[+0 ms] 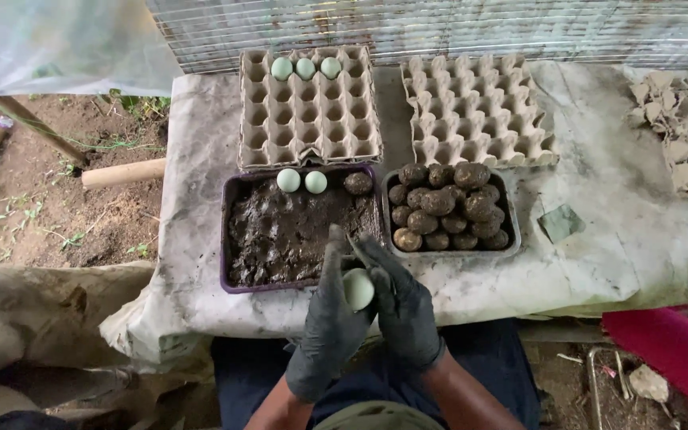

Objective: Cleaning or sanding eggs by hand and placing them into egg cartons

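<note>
- A seated person in dark gloves cups a pale green egg (358, 288) between both hands just in front of a covered table (599, 239), at its near edge.
- The left hand (330, 318) wraps the egg from one side, fingers curled together against the shell; the right hand (401, 306) closes on it from the other, fingers bent over the top. The egg's shell is bare, with no coating on it yet.
- Just beyond the hands sits a purple tray (228, 239) filled with dark mud (296, 235). At its far edge lie two clean pale eggs (302, 181) and, beside them, one mud-covered egg (357, 183).
- To the right, touching the purple tray, a grey tray (513, 239) holds a heap of mud-coated eggs (447, 209), piled in more than one layer.
- Behind the trays, a cardboard egg carton (310, 119) carries only three clean eggs (306, 68) in its far row; the rest of its cups stand vacant. A second carton (479, 111) next to it shows no eggs, and a third carton (686, 131) lies at the table's right edge.
- Judging from the counts, most of the coating appears done: the heap far outnumbers the six bare eggs in sight, including the one in hand.
</note>
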